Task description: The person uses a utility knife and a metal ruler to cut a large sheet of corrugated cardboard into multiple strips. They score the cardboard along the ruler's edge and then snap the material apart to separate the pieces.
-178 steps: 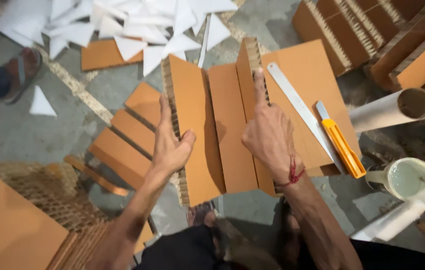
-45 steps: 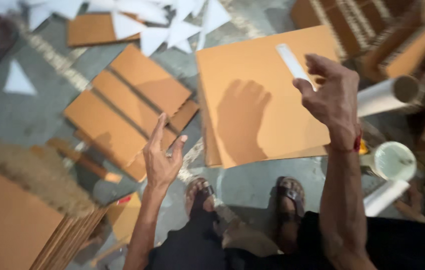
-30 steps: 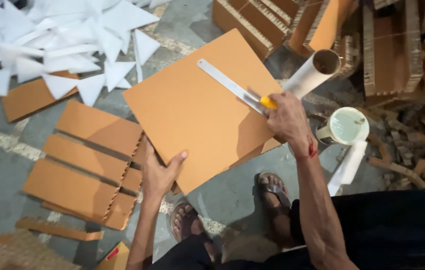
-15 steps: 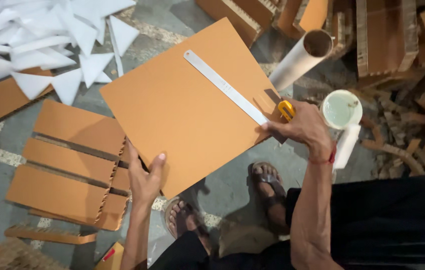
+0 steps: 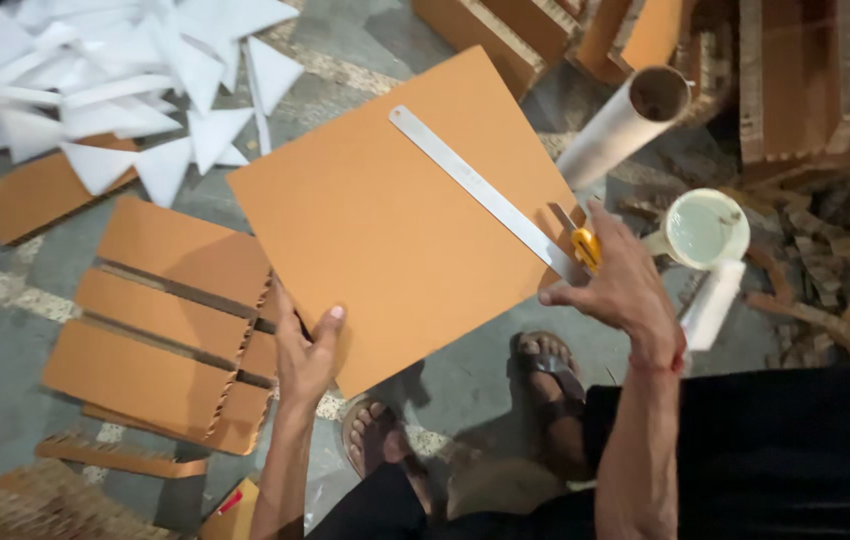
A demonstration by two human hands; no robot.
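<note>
Lying flat at centre frame: large orange board [image 5: 385,240], smooth, matte, square-cut, turned cornerwise. Left hand [image 5: 303,355] gripping its lower left edge, thumb on top, fingers tucked underneath and hidden. Resting diagonally across the board's right side: long metal ruler [image 5: 485,195], thin, flat, dull silver. Right hand [image 5: 617,285] at centre right closing around the ruler's lower end together with a yellow cutter [image 5: 585,245]; most of the cutter covered by the fingers, its blade hard to make out. Lying at left: orange honeycomb strips [image 5: 160,330], ragged cell edges showing. Scattering across the upper left: white paper triangles [image 5: 145,110]. Sitting at upper right: pale cardboard tube [image 5: 625,120], open-ended, beside a round white cup [image 5: 705,228]. Showing below the board: two sandalled feet [image 5: 545,385].
</note>
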